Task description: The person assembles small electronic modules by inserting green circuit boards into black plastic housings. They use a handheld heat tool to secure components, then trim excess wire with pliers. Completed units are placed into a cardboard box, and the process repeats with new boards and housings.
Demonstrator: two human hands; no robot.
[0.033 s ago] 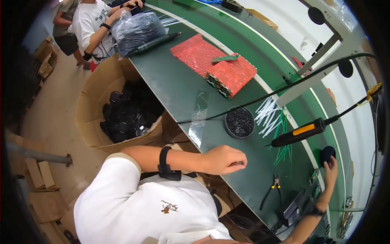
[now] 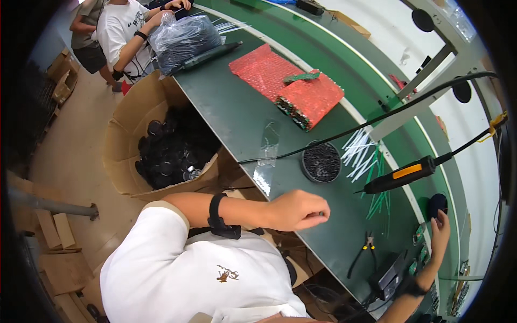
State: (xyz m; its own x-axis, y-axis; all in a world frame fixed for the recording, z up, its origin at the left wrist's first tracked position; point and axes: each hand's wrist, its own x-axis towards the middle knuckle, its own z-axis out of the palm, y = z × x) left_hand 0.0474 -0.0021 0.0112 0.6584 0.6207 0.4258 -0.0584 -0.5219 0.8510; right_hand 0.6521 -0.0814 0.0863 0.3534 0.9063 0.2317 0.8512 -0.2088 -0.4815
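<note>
My left hand hovers over the near edge of the green-topped bench, fingers curled in, and no object shows in it. At the far right, my right hand reaches to a dark, rounded object beside the conveyor. Its fingertips rest on that object's near edge. Between the hands lie pliers with black and yellow handles. A round tub of small black parts sits beyond my left hand. To its right are white zip ties and green ones. A black and orange electric screwdriver hangs above them.
Red bubble wrap with stacked circuit boards lies farther back. A cardboard box of black round parts stands left of the bench. A black cable crosses over the bench. A black device sits near my right forearm. Another person works at far left.
</note>
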